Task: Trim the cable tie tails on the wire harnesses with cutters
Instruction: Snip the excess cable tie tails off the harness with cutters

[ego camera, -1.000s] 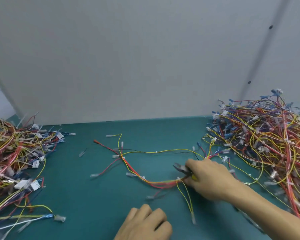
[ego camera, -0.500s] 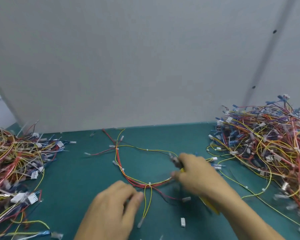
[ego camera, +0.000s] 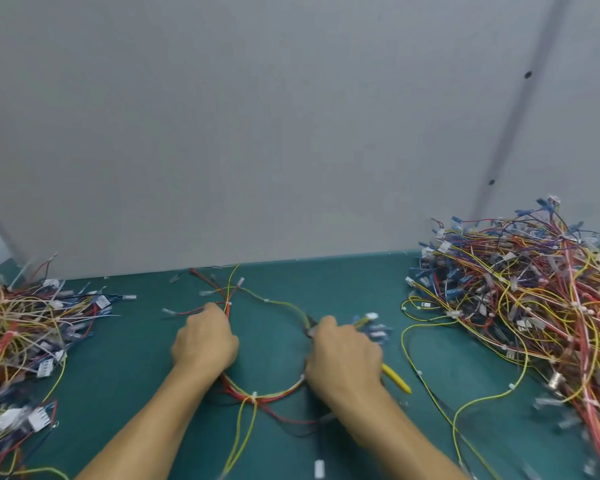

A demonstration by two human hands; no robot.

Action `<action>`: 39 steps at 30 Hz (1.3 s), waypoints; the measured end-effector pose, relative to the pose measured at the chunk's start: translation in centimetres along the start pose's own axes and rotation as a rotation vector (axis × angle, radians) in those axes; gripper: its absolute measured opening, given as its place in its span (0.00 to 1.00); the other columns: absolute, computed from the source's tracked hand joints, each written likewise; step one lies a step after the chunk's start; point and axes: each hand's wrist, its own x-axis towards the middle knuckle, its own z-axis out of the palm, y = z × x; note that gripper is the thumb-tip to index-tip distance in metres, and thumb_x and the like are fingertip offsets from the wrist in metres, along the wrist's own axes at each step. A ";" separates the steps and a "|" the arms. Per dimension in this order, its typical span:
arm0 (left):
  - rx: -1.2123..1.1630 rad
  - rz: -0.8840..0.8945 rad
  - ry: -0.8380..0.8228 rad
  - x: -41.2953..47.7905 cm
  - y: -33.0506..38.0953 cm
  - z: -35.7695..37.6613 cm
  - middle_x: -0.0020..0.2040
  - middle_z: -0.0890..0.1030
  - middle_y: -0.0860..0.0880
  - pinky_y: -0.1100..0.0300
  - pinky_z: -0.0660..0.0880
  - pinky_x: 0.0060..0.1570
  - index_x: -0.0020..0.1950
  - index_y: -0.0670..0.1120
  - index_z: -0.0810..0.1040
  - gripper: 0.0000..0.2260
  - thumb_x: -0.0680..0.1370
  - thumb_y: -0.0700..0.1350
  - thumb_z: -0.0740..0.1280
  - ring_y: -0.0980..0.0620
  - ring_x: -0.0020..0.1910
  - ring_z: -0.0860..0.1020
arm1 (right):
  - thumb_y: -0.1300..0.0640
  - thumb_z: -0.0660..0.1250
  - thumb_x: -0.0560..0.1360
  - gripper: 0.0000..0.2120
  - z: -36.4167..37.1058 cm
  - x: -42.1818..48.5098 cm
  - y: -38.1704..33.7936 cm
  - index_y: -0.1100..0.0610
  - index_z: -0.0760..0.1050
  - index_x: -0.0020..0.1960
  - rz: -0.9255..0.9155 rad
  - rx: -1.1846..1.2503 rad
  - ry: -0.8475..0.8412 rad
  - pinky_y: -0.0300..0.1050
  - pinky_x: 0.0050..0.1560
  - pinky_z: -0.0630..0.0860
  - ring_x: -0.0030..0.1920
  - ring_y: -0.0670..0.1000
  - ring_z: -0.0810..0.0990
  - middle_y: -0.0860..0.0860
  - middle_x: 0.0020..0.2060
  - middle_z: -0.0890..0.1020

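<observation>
A wire harness (ego camera: 267,396) of red, yellow and green wires lies in a loop on the green mat between my hands, with small white cable ties along it. My left hand (ego camera: 205,341) grips the left side of the loop, fingers curled round the red and yellow wires. My right hand (ego camera: 343,355) holds the cutters (ego camera: 395,377); a yellow handle sticks out behind the hand and the dark jaws point at the green-yellow strand on the loop's right side. Whether the jaws touch a tie tail I cannot tell.
A big heap of harnesses (ego camera: 534,306) fills the right of the mat. A second heap of harnesses (ego camera: 25,341) lies at the left. A grey partition wall (ego camera: 291,133) stands close behind. Loose white connectors (ego camera: 319,469) lie near the front edge.
My left hand has moved forward and up from the near edge and taken hold of the loop's left side. The harness has shifted away from me, and my right hand with the cutters has followed.
</observation>
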 end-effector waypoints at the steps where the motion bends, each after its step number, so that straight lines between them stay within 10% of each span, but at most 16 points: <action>1: -0.054 -0.005 0.007 0.2 -0.4 -0.1 0.55 0.78 0.40 0.54 0.71 0.44 0.51 0.44 0.70 0.08 0.73 0.40 0.64 0.39 0.54 0.76 | 0.57 0.64 0.73 0.13 0.2 -0.5 -0.7 0.55 0.69 0.57 -0.042 0.017 -0.014 0.46 0.45 0.69 0.58 0.58 0.79 0.54 0.55 0.79; 5: -0.593 -0.057 -0.017 0.5 -2.6 -0.6 0.49 0.82 0.44 0.57 0.73 0.47 0.62 0.41 0.76 0.19 0.71 0.36 0.69 0.43 0.49 0.79 | 0.61 0.64 0.71 0.18 0.3 -1.4 -1.8 0.55 0.67 0.60 -0.179 0.045 -0.007 0.48 0.41 0.63 0.54 0.60 0.79 0.55 0.53 0.79; 10: -1.182 0.040 -0.106 -0.4 -3.4 -1.7 0.32 0.77 0.49 0.61 0.72 0.30 0.53 0.42 0.80 0.12 0.74 0.29 0.67 0.52 0.31 0.73 | 0.56 0.64 0.71 0.09 -2.1 0.3 1.3 0.48 0.66 0.47 -0.118 0.283 0.286 0.48 0.37 0.62 0.49 0.60 0.79 0.49 0.47 0.80; 17: -1.177 0.035 -0.329 -2.2 -2.3 0.4 0.32 0.78 0.45 0.60 0.75 0.29 0.51 0.41 0.78 0.12 0.73 0.27 0.67 0.52 0.28 0.76 | 0.50 0.70 0.70 0.17 -1.3 2.6 5.9 0.48 0.60 0.36 -0.038 0.286 0.082 0.47 0.40 0.66 0.44 0.55 0.73 0.44 0.39 0.72; 21: -1.141 -0.037 -0.345 -1.5 -2.4 0.5 0.36 0.82 0.46 0.58 0.75 0.31 0.48 0.39 0.79 0.08 0.72 0.30 0.69 0.51 0.30 0.77 | 0.56 0.62 0.74 0.02 -2.3 3.9 7.1 0.53 0.70 0.46 0.048 0.262 0.044 0.47 0.45 0.70 0.53 0.60 0.75 0.54 0.50 0.78; 26: -1.141 -0.106 -0.344 -1.1 -2.1 0.4 0.35 0.82 0.45 0.62 0.73 0.25 0.46 0.38 0.80 0.04 0.77 0.40 0.69 0.53 0.25 0.75 | 0.46 0.62 0.75 0.12 -1.9 3.2 5.4 0.52 0.67 0.37 0.071 0.163 -0.028 0.47 0.44 0.70 0.53 0.60 0.77 0.54 0.48 0.81; 30: -1.169 -0.057 -0.357 -1.1 -2.1 0.0 0.35 0.84 0.47 0.60 0.75 0.29 0.49 0.40 0.80 0.03 0.77 0.37 0.68 0.53 0.26 0.76 | 0.49 0.60 0.75 0.06 -0.1 2.2 3.7 0.50 0.74 0.47 0.010 0.028 -0.061 0.47 0.44 0.68 0.56 0.59 0.77 0.52 0.51 0.79; 39: -1.391 0.103 -0.248 -1.6 -1.7 -2.6 0.37 0.82 0.46 0.60 0.79 0.32 0.42 0.43 0.84 0.07 0.72 0.32 0.70 0.50 0.33 0.79 | 0.52 0.63 0.70 0.11 -3.6 2.5 4.7 0.57 0.68 0.32 0.069 0.343 0.147 0.47 0.34 0.68 0.38 0.59 0.75 0.50 0.28 0.74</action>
